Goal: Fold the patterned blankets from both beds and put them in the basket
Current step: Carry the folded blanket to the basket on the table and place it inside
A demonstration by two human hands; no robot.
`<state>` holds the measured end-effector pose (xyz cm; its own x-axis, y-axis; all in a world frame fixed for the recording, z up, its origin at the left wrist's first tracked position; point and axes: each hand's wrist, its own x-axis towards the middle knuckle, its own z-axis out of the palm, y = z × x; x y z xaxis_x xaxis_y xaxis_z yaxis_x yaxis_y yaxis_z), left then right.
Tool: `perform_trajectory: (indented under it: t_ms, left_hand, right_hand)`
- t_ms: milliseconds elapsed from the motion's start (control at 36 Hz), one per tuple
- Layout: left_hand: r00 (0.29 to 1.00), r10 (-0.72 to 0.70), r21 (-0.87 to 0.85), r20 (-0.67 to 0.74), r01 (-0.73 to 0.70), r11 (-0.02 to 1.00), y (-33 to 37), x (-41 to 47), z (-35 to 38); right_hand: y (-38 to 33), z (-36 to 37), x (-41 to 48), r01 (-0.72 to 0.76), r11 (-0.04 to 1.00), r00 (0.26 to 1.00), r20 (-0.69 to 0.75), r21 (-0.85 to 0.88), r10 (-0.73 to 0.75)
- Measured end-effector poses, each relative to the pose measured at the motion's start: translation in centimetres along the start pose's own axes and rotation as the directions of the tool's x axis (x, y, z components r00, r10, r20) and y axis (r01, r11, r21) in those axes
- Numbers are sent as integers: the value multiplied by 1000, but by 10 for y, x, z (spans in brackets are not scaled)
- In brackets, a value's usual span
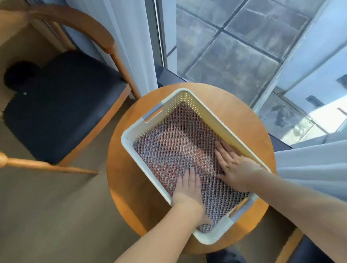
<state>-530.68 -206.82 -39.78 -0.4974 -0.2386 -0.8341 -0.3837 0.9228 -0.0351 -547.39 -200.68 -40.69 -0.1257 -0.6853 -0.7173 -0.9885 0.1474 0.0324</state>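
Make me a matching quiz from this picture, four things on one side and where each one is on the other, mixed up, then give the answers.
1. blanket
2. basket
3. chair
4. hands (left hand, right hand)

A. left of the table
B. flat on the blanket
C. on the round table
D. inside the basket

Pairs: 1-D, 2-C, 3-A, 4-B

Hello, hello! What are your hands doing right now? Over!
Left hand and right hand flat, open, pressing patterned blanket. Blanket lies inside white basket on round table. Nothing in the way.
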Motion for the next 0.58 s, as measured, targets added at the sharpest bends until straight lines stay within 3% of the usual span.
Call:
perform_trajectory:
  t_ms: [83, 194, 306, 444, 583]
  left_hand:
    - [1000, 5, 54, 19, -6, 999, 9, -5, 4]
    - [1000, -4, 118, 0, 5, 993, 14, -10, -1]
    - [992, 5, 12, -123, -3, 1000, 20, -19, -7]
    - [1000, 13, -75, 14, -12, 997, 22, -11, 5]
    - [999, -26, -67, 26, 28, 997, 25, 1, 9]
  right_hand:
    - [-4, 0, -27, -25, 999, 998, -54, -34, 23]
    - [-4, -2, -49, -54, 998, 959, -277, 19, 57]
    - [-10, -5, -49, -156, 978, 987, -26, 141, 161]
    - [-13, -3, -28, -152, 976, 980, 149, 155, 129]
    - [-23, 2, -12, -249, 946, 949, 247, 206, 196]
